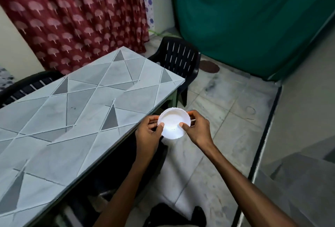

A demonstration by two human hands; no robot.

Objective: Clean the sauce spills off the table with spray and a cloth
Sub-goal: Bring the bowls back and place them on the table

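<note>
Your left hand (147, 132) and right hand (196, 127) both grip a small white plate (173, 123) by opposite sides of its scalloped rim, thumbs pressed on the inner face and fingers curled underneath. You hold it roughly level, just off the near edge of the table (81, 118) and over the floor. That looks like a way to carry it clear of the top so nothing more drips there. A thin pale sliver shows by your right fingers; I cannot tell what it is.

The plate's face is washed out by glare, so whether any sauce sits in it is hard to say. On the patterned tabletop, the only marks I can make out are a few small dark specks (73, 108) towards the middle, possibly the spill. Neither spray nor cloth is in view. A black plastic chair (179, 59) stands at the far end, and another (27, 85) is cut off at the left.
</note>
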